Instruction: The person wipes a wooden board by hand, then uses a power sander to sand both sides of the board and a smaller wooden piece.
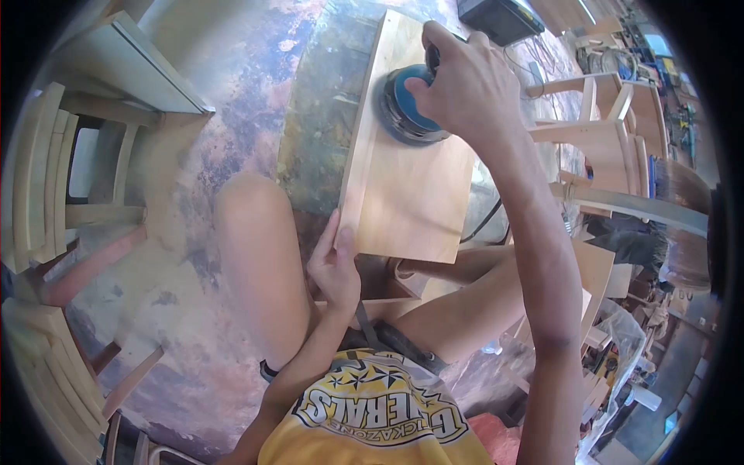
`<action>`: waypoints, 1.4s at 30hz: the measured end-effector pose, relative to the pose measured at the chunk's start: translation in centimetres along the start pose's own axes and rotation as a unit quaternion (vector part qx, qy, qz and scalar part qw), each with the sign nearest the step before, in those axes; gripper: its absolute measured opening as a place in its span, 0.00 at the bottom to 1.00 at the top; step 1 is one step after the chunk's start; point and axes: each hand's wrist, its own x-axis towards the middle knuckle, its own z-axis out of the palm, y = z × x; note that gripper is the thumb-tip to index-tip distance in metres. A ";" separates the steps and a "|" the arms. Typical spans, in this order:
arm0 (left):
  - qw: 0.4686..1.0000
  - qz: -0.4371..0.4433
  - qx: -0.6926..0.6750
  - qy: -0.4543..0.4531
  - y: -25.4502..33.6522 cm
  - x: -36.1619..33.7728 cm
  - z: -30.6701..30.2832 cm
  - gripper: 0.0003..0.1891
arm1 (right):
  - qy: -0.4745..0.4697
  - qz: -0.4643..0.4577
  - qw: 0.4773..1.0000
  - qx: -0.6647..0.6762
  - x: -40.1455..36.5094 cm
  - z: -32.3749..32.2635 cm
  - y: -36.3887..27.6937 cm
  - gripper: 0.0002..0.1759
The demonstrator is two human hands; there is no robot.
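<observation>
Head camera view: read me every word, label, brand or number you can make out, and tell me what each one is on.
"ERALS": large letters, upside down in view, on the yellow shirt; the word's start is hidden.
"ICKAZONE": smaller line on the same shirt; its first letters are unclear.
Sander in the right hand, wooden panel held by the left hand, black box: no readable text.

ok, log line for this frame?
right hand: gripping round blue sander on flat pale wooden panel | left hand: holding panel's near corner | panel: on dark round surface
</observation>
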 end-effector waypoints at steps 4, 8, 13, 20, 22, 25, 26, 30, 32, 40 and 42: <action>0.998 0.064 -0.025 0.009 -3.0 0.6 -0.1 0.21 | 0.014 0.000 1.000 -0.024 2.0 0.5 0.9 0.26; 0.993 0.100 0.064 -0.004 -3.1 0.3 -0.8 0.26 | 0.026 0.008 1.000 -0.007 3.8 1.7 1.4 0.24; 0.988 0.138 0.074 0.001 -4.1 0.6 -0.6 0.26 | 0.014 -0.002 0.999 -0.034 6.4 1.6 2.3 0.25; 0.980 0.188 0.058 -0.009 -4.4 1.0 -0.4 0.23 | -0.013 0.020 0.999 -0.027 8.0 1.1 2.5 0.26; 0.979 0.202 0.037 0.002 -4.2 0.9 0.0 0.21 | 0.001 -0.002 1.000 -0.026 9.2 1.7 2.8 0.26; 0.979 0.194 0.069 -0.001 -3.3 0.8 -0.7 0.20 | 0.008 0.007 1.000 -0.019 10.1 1.3 2.6 0.21; 0.976 0.194 0.099 -0.016 -3.5 0.8 -1.0 0.23 | 0.002 0.039 0.999 -0.017 10.5 1.0 2.6 0.16; 0.969 0.214 0.121 -0.023 -3.7 1.0 -0.7 0.26 | 0.014 0.024 0.999 -0.017 12.5 1.5 3.6 0.16; 0.969 0.219 0.115 -0.023 -3.7 1.0 -0.9 0.26 | 0.021 0.017 1.000 -0.007 13.8 2.1 4.2 0.16; 0.987 0.156 0.025 -0.003 -5.5 0.8 -1.3 0.29 | 0.048 0.031 0.998 0.018 15.0 2.2 5.2 0.17; 0.988 0.153 0.030 -0.010 -5.7 1.0 -1.6 0.29 | 0.036 0.035 0.998 0.035 14.4 2.0 6.7 0.19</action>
